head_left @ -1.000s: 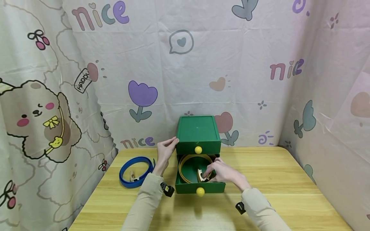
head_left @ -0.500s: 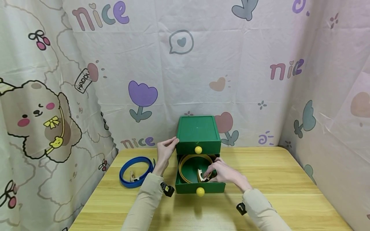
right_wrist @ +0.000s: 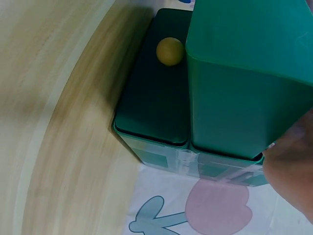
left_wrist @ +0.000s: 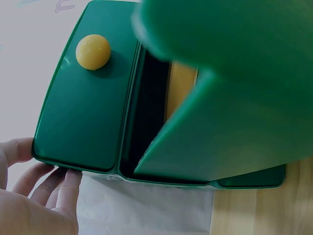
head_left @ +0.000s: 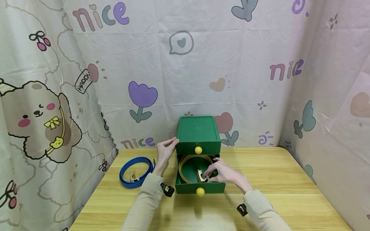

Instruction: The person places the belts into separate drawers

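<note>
Yellow belt coiled in the open drawer

Head: the right hand pinches it beside the buckle; arranging it seems the step, the next move likely calling for care around the drawer.

Left wrist: the left hand grips the green cabinet at its corner.

Right wrist: the drawer hides the pinch.

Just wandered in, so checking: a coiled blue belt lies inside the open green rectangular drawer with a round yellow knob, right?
Only the colour's wrong: the head view shows a coiled yellow belt inside the open green rectangular drawer with a round yellow knob.
</note>
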`<state>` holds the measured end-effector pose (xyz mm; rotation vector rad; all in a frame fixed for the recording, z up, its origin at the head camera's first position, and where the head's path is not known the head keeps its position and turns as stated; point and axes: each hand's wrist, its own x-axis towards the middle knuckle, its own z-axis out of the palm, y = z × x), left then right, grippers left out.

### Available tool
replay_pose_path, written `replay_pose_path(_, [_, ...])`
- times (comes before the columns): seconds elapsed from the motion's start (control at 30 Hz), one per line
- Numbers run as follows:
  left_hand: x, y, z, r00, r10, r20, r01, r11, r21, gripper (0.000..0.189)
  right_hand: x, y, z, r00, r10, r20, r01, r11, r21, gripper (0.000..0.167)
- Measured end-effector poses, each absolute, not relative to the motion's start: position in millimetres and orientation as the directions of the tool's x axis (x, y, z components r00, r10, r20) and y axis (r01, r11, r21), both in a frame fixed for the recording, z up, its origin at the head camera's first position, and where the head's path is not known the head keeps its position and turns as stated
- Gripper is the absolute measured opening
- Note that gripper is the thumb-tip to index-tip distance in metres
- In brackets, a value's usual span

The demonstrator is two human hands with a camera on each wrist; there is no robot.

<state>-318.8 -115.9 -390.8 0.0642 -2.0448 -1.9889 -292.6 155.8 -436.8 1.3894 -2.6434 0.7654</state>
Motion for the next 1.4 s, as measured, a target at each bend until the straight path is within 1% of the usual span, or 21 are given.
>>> replay_pose_path(0.13, [-319, -116, -391, -0.958, -0.228, 0.173, 0.167, 0.047, 0.985, 0.031, -291, 156, -436, -0.603, -0.728, 0.327, -0.779, 0.449, -0.437, 0.02])
replay_pose_path(0.33, [-318, -116, -391, -0.96, -0.225, 0.168, 0.162, 0.045, 0.986, 0.031, -287, 156, -437, -0.619, -0.65, 0.442, -0.775, 0.412, -0.479, 0.023])
replay_pose_path(0.43, [-318, -116, -391, -0.959, -0.227, 0.169, 0.162, 0.046, 0.986, 0.031, -284, 155, -436, -0.628, -0.612, 0.48, -0.768, 0.393, -0.505, 0.024])
replay_pose_path(0.7, [-318, -116, -391, -0.959, -0.23, 0.169, 0.164, 0.04, 0.986, 0.03, -273, 152, -430, -0.709, -0.52, 0.477, -0.698, 0.419, -0.581, 0.029])
replay_pose_path(0.83, [-319, -116, -391, -0.959, -0.23, 0.167, 0.163, 0.036, 0.986, 0.03, -266, 149, -428, -0.738, -0.445, 0.507, -0.673, 0.437, -0.596, 0.028])
replay_pose_path(1.0, [-318, -116, -390, -0.958, -0.233, 0.167, 0.163, 0.038, 0.986, 0.03, -259, 146, -425, -0.721, -0.394, 0.571, -0.693, 0.423, -0.583, 0.023])
replay_pose_path(1.23, [-318, -116, -390, -0.958, -0.233, 0.164, 0.161, 0.034, 0.986, 0.03, -247, 142, -421, -0.706, -0.342, 0.62, -0.706, 0.417, -0.573, 0.02])
replay_pose_path(1.4, [-318, -116, -390, -0.958, -0.233, 0.168, 0.165, 0.032, 0.986, 0.03, -239, 136, -422, -0.654, -0.329, 0.682, -0.746, 0.431, -0.508, 0.019])
